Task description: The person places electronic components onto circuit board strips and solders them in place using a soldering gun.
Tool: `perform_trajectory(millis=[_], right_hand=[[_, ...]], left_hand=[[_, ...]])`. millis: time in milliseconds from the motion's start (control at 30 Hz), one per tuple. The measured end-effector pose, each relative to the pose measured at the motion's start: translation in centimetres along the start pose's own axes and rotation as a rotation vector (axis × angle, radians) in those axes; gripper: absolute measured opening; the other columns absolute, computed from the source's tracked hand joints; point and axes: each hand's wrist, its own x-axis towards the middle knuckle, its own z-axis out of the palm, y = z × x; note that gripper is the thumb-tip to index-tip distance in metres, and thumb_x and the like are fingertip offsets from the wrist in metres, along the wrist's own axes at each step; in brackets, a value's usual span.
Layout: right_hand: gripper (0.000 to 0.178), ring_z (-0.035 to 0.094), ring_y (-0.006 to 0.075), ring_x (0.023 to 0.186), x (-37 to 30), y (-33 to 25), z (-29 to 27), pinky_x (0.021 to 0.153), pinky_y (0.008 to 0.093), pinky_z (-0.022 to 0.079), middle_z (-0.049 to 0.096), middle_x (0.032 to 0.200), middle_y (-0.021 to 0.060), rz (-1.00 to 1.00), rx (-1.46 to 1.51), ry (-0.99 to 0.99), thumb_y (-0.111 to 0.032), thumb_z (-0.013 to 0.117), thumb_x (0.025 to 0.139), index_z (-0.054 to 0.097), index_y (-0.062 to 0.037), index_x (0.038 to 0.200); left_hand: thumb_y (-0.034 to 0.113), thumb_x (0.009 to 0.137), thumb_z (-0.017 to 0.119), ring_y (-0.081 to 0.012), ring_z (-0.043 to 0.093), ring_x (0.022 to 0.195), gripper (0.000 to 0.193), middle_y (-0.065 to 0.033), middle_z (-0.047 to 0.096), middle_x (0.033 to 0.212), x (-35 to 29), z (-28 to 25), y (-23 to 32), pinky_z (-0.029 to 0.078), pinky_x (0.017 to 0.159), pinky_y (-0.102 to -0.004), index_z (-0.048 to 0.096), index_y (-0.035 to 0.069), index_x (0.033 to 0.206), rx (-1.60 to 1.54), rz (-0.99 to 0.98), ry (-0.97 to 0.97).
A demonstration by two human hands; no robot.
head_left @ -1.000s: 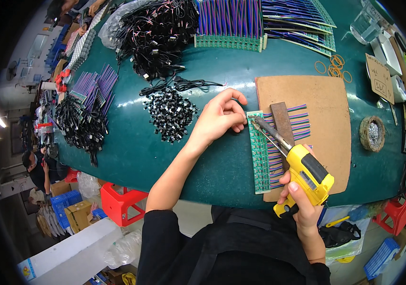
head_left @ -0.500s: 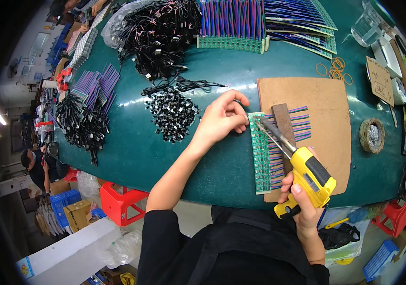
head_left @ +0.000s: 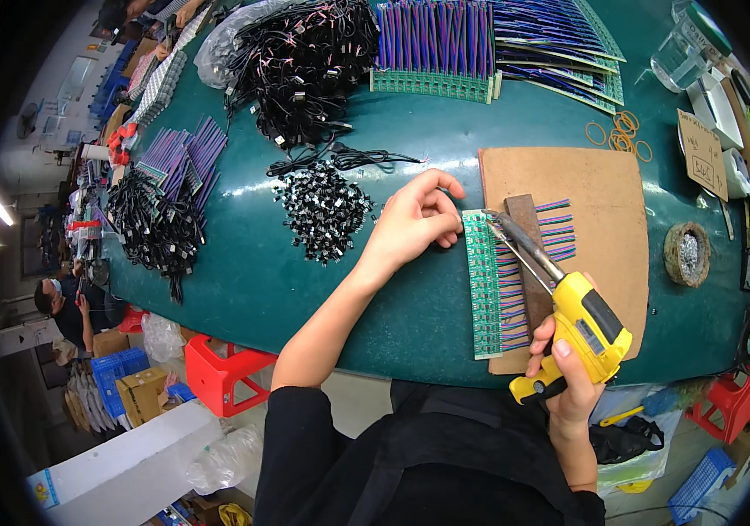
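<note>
My right hand (head_left: 572, 377) grips a yellow and black soldering gun (head_left: 592, 317). Its tip points up and left, over the top end of a green strip of circuit boards (head_left: 483, 294). Thumb and fingertips pressed together, my left hand (head_left: 416, 219) is at the upper left edge of that strip; whatever it pinches is too small to make out. Striped purple, blue and black wires (head_left: 559, 238) run right from the strip. Across them lies a brown, rusty-looking bar (head_left: 526, 241). Strip, wires and bar rest on or against a brown fiberboard (head_left: 607, 188).
A heap of small black and silver connectors (head_left: 322, 213) lies left of my hand, with black cables (head_left: 300, 66) behind. Wired board panels (head_left: 435, 83) are stacked at the back. Rubber bands (head_left: 624, 131) and a round dish (head_left: 686, 252) are to the right.
The soldering gun has shifted a little to the right, its tip moving slightly right across the top of the strip. My left hand keeps its pinch at the strip's edge.
</note>
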Motion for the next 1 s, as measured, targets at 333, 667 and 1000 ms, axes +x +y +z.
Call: perform_trajectory(millis=[333,667,1000], right_hand=[[0.068,0.057,0.0162,0.074,-0.5,0.2,-0.7,0.052,0.0240,0.052,0.057,0.089,0.0149,-0.034,0.041,-0.024,-0.008,0.054,0.082,0.024,0.0019,0.143],[0.051,0.059,0.0161,0.074,-0.5,0.3,-1.2,0.056,0.0263,0.053,0.059,0.092,0.0146,-0.038,0.103,-0.072,-0.005,0.056,0.084,0.039,0.0034,0.131],[0.069,0.056,0.0160,0.075,-0.6,0.2,-1.2,0.054,0.0238,0.051,0.056,0.090,0.0153,-0.020,0.067,-0.049,-0.007,0.053,0.082,0.023,0.0021,0.144]], left_hand=[[0.000,0.089,0.055,-0.0006,0.026,0.043,0.016,0.0066,0.038,0.064,-1.6,-2.2,0.7,0.016,0.037,-0.0186,0.050,0.008,0.102,-0.676,-0.114,-0.096],[-0.005,0.081,0.054,-0.0075,0.041,0.067,0.022,-0.0030,0.043,0.089,-2.5,-3.0,0.5,0.035,0.050,-0.0176,0.050,0.005,0.101,-0.839,-0.087,0.004],[0.005,0.080,0.067,-0.0113,0.054,0.072,0.017,-0.0037,0.057,0.082,-4.9,-2.6,0.1,0.045,0.065,-0.0245,0.064,0.003,0.096,0.639,0.348,0.214]])
